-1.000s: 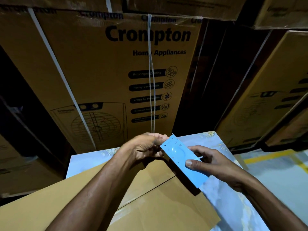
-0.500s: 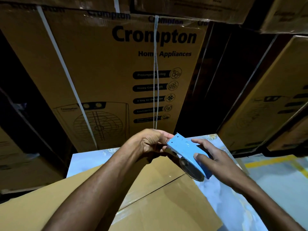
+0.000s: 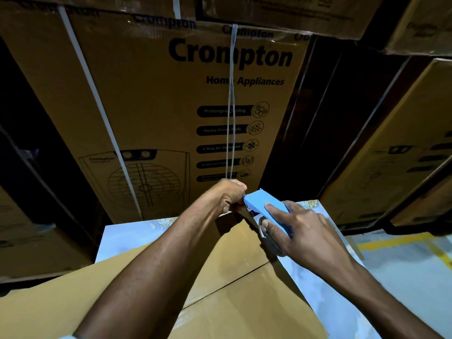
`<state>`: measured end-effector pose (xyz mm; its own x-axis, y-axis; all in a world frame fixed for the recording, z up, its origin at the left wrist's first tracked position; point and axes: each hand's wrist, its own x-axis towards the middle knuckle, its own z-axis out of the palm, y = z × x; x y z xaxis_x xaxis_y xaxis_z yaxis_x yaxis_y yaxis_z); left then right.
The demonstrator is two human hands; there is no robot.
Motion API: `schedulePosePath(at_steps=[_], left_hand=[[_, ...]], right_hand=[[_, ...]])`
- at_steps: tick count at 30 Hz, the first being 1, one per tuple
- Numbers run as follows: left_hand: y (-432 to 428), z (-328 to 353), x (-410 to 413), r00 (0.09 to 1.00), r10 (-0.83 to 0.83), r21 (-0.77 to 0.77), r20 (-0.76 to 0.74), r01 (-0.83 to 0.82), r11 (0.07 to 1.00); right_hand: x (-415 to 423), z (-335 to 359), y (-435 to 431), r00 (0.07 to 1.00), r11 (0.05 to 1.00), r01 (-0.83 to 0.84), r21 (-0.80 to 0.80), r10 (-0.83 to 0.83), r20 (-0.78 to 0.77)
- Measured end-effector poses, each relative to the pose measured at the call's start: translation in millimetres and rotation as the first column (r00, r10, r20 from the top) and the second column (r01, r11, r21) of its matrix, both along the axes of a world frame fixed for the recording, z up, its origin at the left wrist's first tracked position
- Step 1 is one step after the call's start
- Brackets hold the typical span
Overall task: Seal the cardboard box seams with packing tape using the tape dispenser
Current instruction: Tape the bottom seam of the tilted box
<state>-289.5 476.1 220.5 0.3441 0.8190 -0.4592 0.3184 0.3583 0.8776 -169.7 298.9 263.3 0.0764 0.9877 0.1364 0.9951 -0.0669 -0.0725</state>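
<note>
A plain cardboard box (image 3: 232, 297) lies on a pale marbled table (image 3: 122, 238), its top flaps meeting in a seam that runs diagonally. Above the box's far end, my right hand (image 3: 300, 231) grips a blue tape dispenser (image 3: 259, 204) holding a roll of tape (image 3: 274, 243), thumb on the roll, index finger along the blue top. My left hand (image 3: 230, 195) is closed at the dispenser's front end, pinching something there; the tape end itself is hidden by the fingers.
Tall Crompton appliance cartons (image 3: 171, 106) with white straps stand just behind the table. More cartons (image 3: 396, 155) lean at the right. A floor with a yellow line (image 3: 401, 241) shows to the right of the table.
The dispenser has turned from showing its flat blue side to lying edge-up with the roll visible. My right hand shifted over its top. My left hand stayed at its front end.
</note>
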Motion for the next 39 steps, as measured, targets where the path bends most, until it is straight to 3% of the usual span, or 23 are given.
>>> schedulePosePath(at_steps=[3, 7, 15, 27, 36, 39], left_hand=[[5, 5, 5, 0.999, 0.038, 0.034, -0.026, -0.037, 0.999], [31, -10, 6, 0.972, 0.226, 0.120, -0.062, -0.217, 0.969], [34, -28, 1, 0.945, 0.276, 0.341, -0.176, -0.205, 0.918], [27, -57, -1, 0.949, 0.170, 0.346, -0.265, -0.071, 0.936], [29, -59, -4, 0.879, -0.232, 0.106, -0.416, 0.300, 0.948], [31, -64, -10, 0.855, -0.256, 0.092, -0.451, 0.330, 0.940]], right_hand=[[-5, 12, 1, 0.998, 0.999, 0.027, -0.029, -0.026, 0.049], [-12, 23, -4, 0.998, 0.996, 0.055, -0.067, -0.052, 0.045], [-6, 22, 3, 0.997, 0.991, 0.074, -0.115, -0.076, -0.016], [-1, 7, 6, 0.988, 0.972, 0.056, -0.230, -0.087, -0.124], [-4, 7, 8, 0.984, 0.973, 0.089, -0.212, -0.119, -0.132], [-4, 6, 9, 0.983, 0.973, 0.098, -0.210, -0.127, -0.130]])
